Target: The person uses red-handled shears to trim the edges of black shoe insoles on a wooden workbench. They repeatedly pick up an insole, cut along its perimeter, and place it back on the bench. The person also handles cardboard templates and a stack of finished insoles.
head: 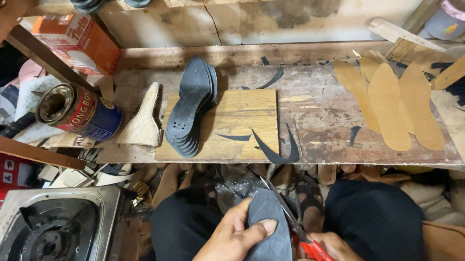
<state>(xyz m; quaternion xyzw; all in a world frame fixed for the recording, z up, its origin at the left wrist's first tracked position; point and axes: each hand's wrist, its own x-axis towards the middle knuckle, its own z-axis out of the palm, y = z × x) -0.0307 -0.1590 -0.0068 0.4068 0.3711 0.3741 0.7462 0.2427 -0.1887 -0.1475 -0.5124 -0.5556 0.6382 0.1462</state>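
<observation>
My left hand (229, 242) grips a dark grey rubber sole (268, 228) over my lap, thumb lying across its face. My right hand (328, 251) holds red-handled scissors (295, 226) whose blades run along the sole's right edge. On the workbench ahead, a stack of several dark soles (190, 103) leans across a square wooden board (243, 122). Curved black rubber offcuts (277, 152) lie at the board's near right corner.
Tan leather insoles (389, 102) lie fanned on the bench's right. A tipped glue can (78, 113) and an orange box (79, 40) sit at the left, beside a pale pointed shoe form (143, 120). A gas stove (48, 238) stands at lower left. A grey tub (459, 12) is top right.
</observation>
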